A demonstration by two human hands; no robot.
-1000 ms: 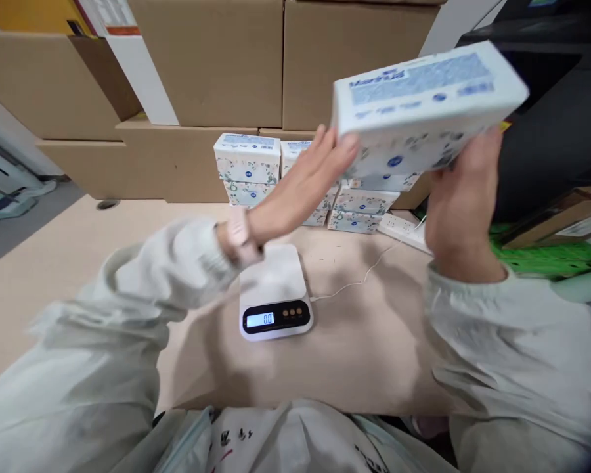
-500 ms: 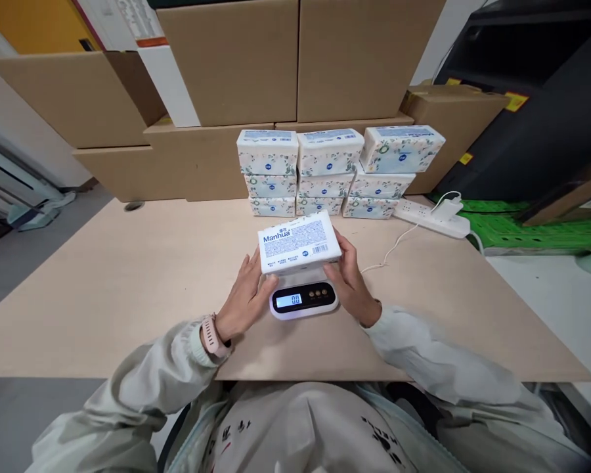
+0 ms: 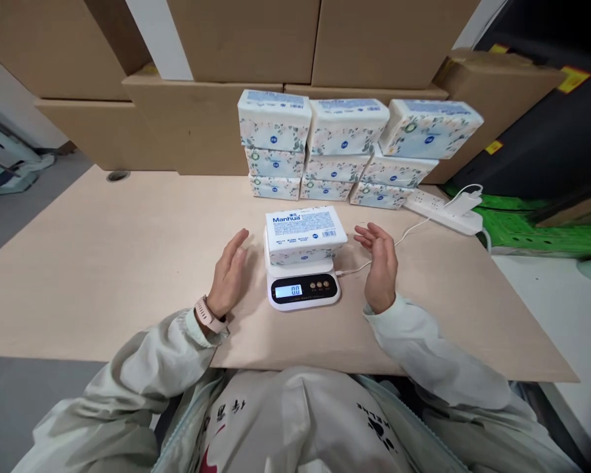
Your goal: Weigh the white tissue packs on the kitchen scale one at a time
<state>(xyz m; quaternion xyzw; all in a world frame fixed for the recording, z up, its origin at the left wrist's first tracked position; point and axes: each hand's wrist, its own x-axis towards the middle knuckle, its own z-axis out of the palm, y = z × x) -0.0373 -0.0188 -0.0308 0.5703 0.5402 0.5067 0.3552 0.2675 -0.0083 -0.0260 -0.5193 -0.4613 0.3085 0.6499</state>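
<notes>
A white tissue pack point(image 3: 305, 233) with blue "Manhua" print rests on the platform of a white digital scale point(image 3: 303, 292). The scale's lit display reads 0.0, with round buttons beside it. Left of the scale, my left hand point(image 3: 228, 276) is held apart from the pack, fingers stretched and holding nothing. On the other side my right hand point(image 3: 380, 266) is likewise open, a little away from the pack's right end. Behind the scale, several more tissue packs point(image 3: 335, 138) with a leaf pattern stand in three stacks.
Cardboard boxes point(image 3: 217, 131) line the back of the table point(image 3: 103, 263). A white power strip point(image 3: 446, 211) lies right of the stacks, and a thin white cable point(image 3: 406, 231) runs to the scale. Green plastic crating point(image 3: 532, 230) is at the right. The table has a round cable hole point(image 3: 118, 176).
Both hands have let go of the tissue pack and moved outward to either side. The pack now lies on the scale platform. My view has tilted down slightly.
</notes>
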